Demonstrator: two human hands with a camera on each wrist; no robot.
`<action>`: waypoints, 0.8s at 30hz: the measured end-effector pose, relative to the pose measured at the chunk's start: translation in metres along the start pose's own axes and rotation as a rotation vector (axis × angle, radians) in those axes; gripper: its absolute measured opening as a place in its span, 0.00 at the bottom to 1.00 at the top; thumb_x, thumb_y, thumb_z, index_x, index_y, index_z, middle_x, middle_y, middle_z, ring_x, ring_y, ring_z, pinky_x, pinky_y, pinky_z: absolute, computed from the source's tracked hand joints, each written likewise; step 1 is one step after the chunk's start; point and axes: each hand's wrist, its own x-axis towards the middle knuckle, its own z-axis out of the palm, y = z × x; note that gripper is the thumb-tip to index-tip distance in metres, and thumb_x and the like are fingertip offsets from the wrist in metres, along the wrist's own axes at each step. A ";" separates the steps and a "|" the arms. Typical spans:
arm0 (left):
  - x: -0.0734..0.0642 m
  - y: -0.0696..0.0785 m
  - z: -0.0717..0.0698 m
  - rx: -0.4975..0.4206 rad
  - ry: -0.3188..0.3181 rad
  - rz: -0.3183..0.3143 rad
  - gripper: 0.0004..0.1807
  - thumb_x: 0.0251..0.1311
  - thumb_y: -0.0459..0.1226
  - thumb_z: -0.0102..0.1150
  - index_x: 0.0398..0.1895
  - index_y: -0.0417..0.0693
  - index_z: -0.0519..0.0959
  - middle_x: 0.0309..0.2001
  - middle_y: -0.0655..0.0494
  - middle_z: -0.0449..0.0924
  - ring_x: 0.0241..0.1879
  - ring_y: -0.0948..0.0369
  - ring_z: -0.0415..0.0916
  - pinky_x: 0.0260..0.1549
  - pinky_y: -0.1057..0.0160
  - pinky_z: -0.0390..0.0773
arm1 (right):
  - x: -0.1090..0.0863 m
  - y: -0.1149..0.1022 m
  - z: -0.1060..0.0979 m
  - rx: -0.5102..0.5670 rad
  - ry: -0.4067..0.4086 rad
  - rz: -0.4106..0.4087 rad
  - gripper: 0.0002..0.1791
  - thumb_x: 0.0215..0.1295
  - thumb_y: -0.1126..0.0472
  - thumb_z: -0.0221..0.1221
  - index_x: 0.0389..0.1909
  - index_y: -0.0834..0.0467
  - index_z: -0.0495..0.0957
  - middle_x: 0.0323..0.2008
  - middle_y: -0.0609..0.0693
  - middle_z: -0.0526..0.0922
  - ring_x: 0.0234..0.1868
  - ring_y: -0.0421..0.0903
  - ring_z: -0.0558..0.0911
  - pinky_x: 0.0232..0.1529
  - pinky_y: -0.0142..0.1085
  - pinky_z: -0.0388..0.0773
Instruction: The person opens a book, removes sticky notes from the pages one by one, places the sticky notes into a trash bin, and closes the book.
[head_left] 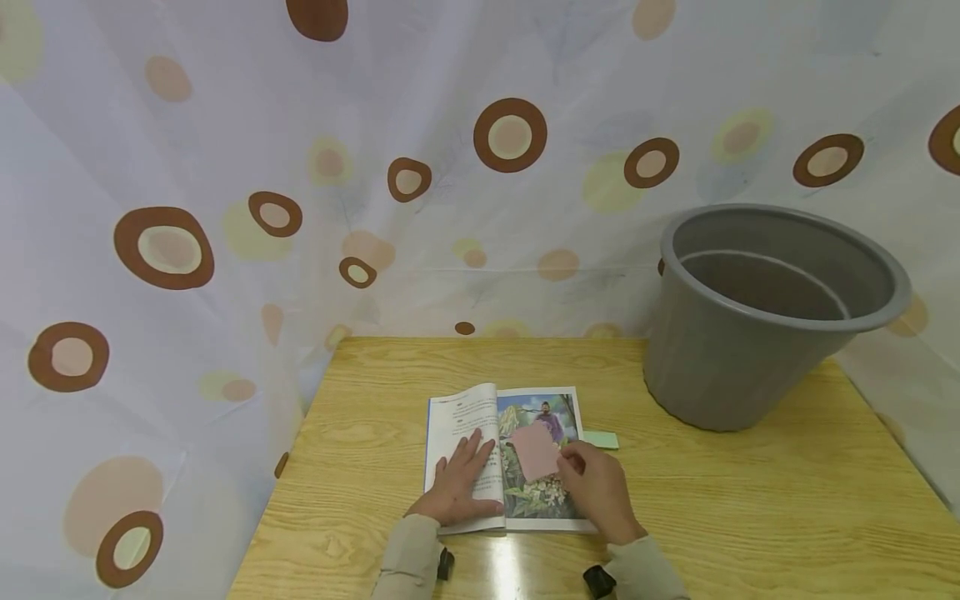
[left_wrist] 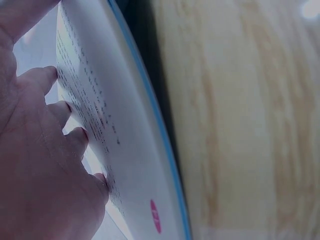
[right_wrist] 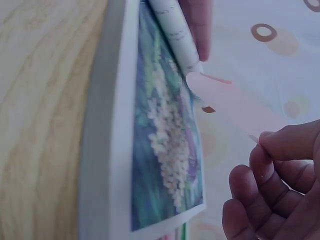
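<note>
An open book (head_left: 465,408) lies on the table, text on its left page and a colour picture on the right page (head_left: 551,508). My left hand (head_left: 459,487) rests with fingers spread on the left page, near the spine. Between thumb and index finger, my right hand (head_left: 600,487) pinches a pink sticky note (head_left: 535,450) by its lower right corner. In the right wrist view the pink note (right_wrist: 235,102) bends up from the book, its far edge close to the spine. A pale green sticky tab (head_left: 602,440) sticks out past the book's right edge.
A large grey bucket (head_left: 705,367) stands at the back right of the wooden table (head_left: 360,450). Behind and to the sides hangs a white sheet (head_left: 420,83) with brown and yellow circles.
</note>
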 end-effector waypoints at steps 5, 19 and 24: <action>0.000 0.000 0.001 -0.001 0.004 -0.003 0.55 0.52 0.57 0.69 0.80 0.54 0.51 0.82 0.50 0.39 0.81 0.45 0.39 0.73 0.31 0.44 | 0.001 -0.007 -0.014 0.046 0.043 -0.040 0.05 0.66 0.64 0.62 0.39 0.59 0.84 0.30 0.49 0.84 0.30 0.38 0.77 0.31 0.31 0.75; 0.001 -0.001 0.002 -0.006 0.002 -0.017 0.56 0.51 0.57 0.69 0.80 0.54 0.50 0.82 0.52 0.37 0.81 0.46 0.37 0.74 0.32 0.43 | 0.001 -0.028 -0.061 0.098 0.293 -0.173 0.06 0.63 0.67 0.64 0.40 0.60 0.84 0.32 0.51 0.86 0.30 0.31 0.76 0.33 0.22 0.75; 0.000 0.000 0.001 -0.016 0.000 -0.013 0.56 0.52 0.57 0.69 0.80 0.55 0.50 0.82 0.52 0.37 0.81 0.47 0.37 0.74 0.32 0.42 | 0.003 -0.037 -0.080 0.161 0.390 -0.246 0.06 0.62 0.69 0.64 0.39 0.62 0.84 0.30 0.53 0.86 0.31 0.25 0.75 0.35 0.15 0.72</action>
